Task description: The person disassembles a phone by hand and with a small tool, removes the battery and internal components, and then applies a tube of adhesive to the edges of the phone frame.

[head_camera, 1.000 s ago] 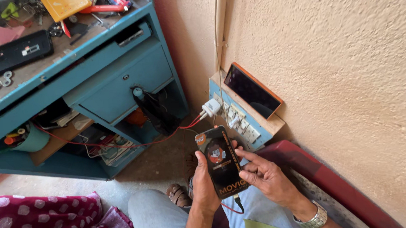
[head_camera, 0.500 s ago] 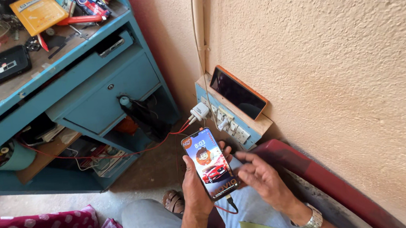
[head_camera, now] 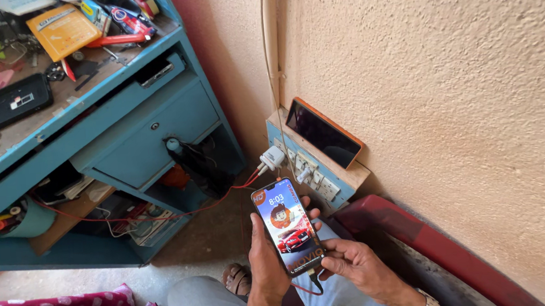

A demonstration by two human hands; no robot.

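Lit smartphone [head_camera: 287,224] gripped by both hands, left [head_camera: 266,258], right [head_camera: 357,264], blue workbench [head_camera: 120,113], textured peach wall [head_camera: 449,94], concrete floor [head_camera: 208,239]

The lit phone [head_camera: 288,226] shows a red car; a dark phone [head_camera: 323,133] leans on the wall. An orange pack [head_camera: 63,30] lies on the desk.

Repair workshop: cluttered blue workbench [head_camera: 83,132], scattered tools [head_camera: 114,29], wall socket box [head_camera: 316,175].

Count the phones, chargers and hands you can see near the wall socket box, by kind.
Phones: 2, one lit phone in both hands, one dark phone with orange case on the socket box
White charger: 1
Hands: 2, left hand, right hand
Total: 5
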